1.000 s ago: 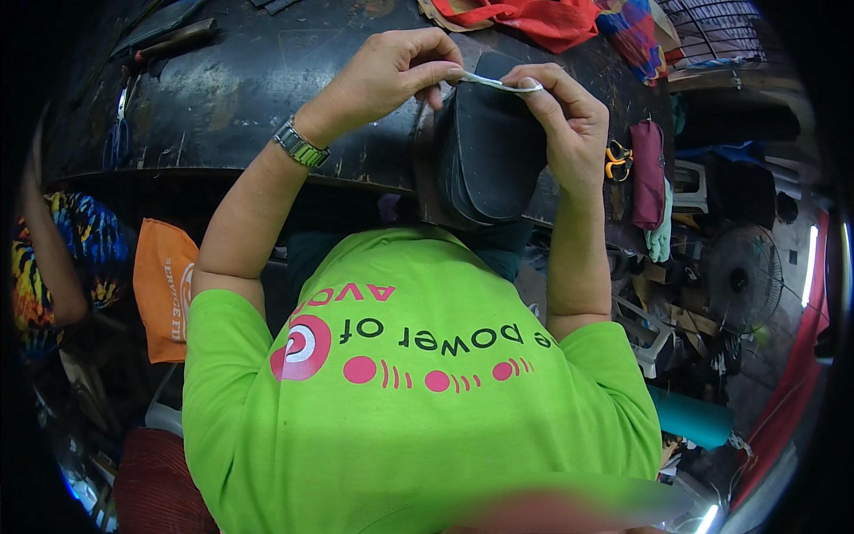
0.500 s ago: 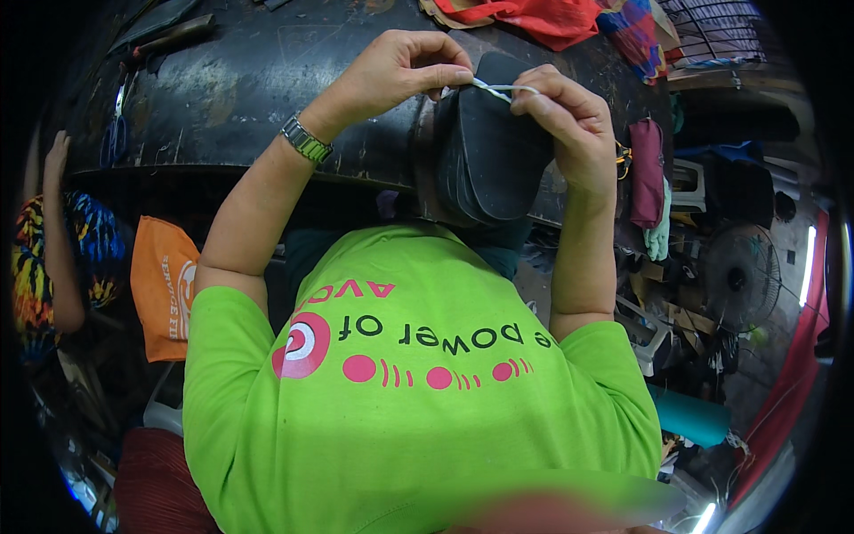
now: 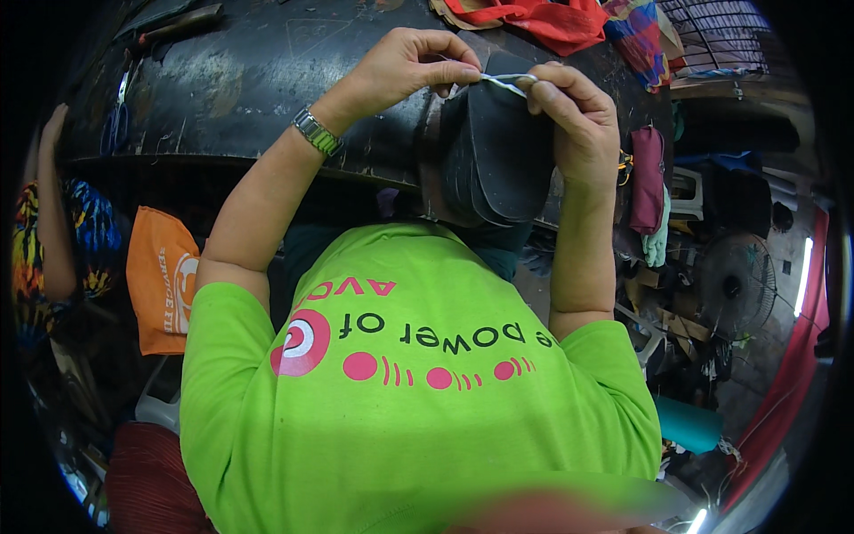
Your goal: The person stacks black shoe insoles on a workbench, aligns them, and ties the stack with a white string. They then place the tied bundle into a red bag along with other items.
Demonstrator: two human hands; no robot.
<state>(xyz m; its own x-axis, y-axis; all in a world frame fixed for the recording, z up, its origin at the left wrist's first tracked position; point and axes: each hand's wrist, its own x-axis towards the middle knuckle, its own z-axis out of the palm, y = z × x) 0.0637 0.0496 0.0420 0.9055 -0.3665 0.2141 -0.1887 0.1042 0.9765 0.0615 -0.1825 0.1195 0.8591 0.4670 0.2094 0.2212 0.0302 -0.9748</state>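
Observation:
A bundle of black, round-ended flat pieces (image 3: 511,160) rests at the near edge of the dark table, several layers thick. Over its far part runs a white cord (image 3: 505,84), which looks twisted on itself. My left hand (image 3: 433,64) pinches the cord's left side between thumb and fingers. On the other side, my right hand (image 3: 574,98) grips a loop of the same cord, fingers closed. Both hands are just above the bundle; whether the cord passes right around it is hidden.
Blue-handled scissors (image 3: 116,125) and a dark-handled tool (image 3: 182,24) lie at the table's left. Red cloth (image 3: 551,20) is at the far side. A maroon pouch (image 3: 648,178) hangs by the right edge. Another person's arm (image 3: 55,205) shows at far left; a fan (image 3: 737,283) stands right.
Both hands have shifted slightly right, still pinching the cord. The right-hand loop looks smaller and closer to the fingers. The bundle stays in place.

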